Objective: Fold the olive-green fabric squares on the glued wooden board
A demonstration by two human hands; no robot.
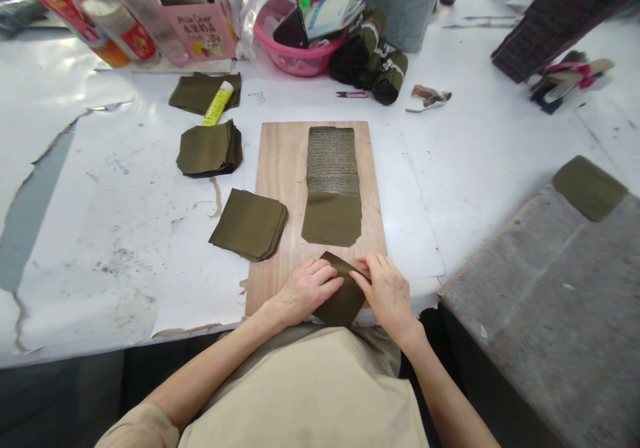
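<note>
Both my hands rest on a small olive-green fabric square [345,301] at the near end of a wooden board [280,168]. My left hand [306,289] presses its left side with fingers curled over the edge. My right hand [384,289] pinches its upper right edge. Farther up the board lies a strip [333,161] with a glittery grey upper part and an olive fabric piece [332,219] at its lower end.
A stack of olive squares [249,224] overlaps the board's left edge; another stack [210,149] and a yellow glue tube [218,103] lie beyond. A pink basin [295,58], fabric rolls [373,58] and small snips [353,94] sit at the back. A grey felt-covered surface [550,301] is on the right.
</note>
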